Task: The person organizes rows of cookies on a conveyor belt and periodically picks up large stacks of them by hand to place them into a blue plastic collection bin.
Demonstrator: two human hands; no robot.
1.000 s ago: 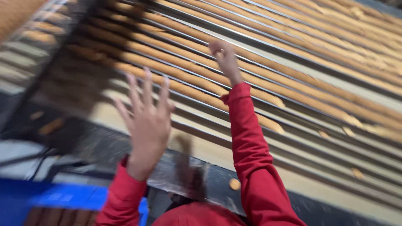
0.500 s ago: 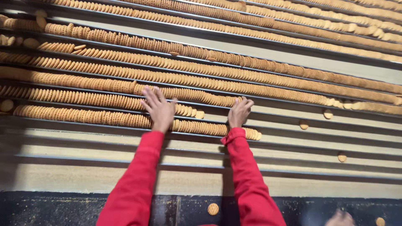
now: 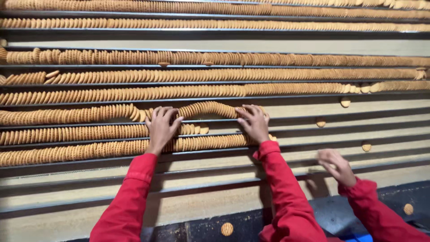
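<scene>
Long rows of round golden biscuits [image 3: 89, 94] stand on edge in the lanes of a conveyor [image 3: 224, 179]. My left hand [image 3: 162, 127] and my right hand [image 3: 253, 122], both in red sleeves, press inward on the two ends of a short run of biscuits [image 3: 207, 109]. That run bows upward in an arch between my palms, lifted above its lane. Just below it lie further biscuit rows [image 3: 89, 133].
A second person's hand [image 3: 336, 166] in a red sleeve reaches onto the lower lanes at the right. Single loose biscuits [image 3: 320, 121] lie scattered in the right lanes. One biscuit [image 3: 227, 229] rests on the dark ledge at the bottom. Metal rails divide the lanes.
My hands have moved up one lane and spread apart. They now squeeze a run of biscuits that arches up. Another person's hand has come into view at the right.
</scene>
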